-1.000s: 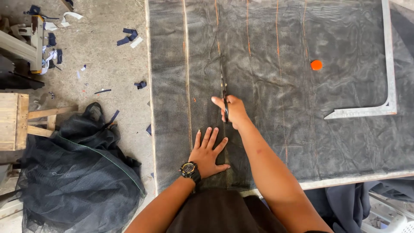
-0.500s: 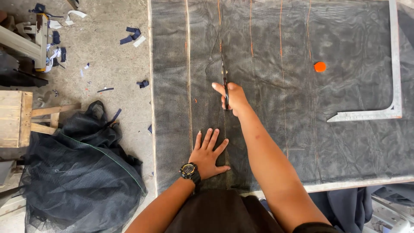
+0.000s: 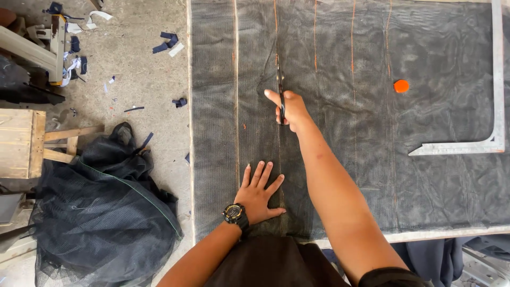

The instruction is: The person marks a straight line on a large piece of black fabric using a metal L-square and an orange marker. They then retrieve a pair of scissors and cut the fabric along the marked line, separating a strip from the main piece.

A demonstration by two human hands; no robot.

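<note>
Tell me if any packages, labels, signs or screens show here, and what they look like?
No packages, labels or signs show.
Wristwatch: on the left wrist, near the table's front edge, round, black with a gold-toned rim; its small face is the only screen-like thing, too small to make out.

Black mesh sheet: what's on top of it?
On the black mesh sheet: left hand pressed flat, right hand gripping scissors, orange disc, metal square. The table beneath is mostly covered.

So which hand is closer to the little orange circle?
Right. The right hand, holding scissors, is up the mesh sheet, level with the orange circle. The left hand lies flat, lower and farther away.
</note>
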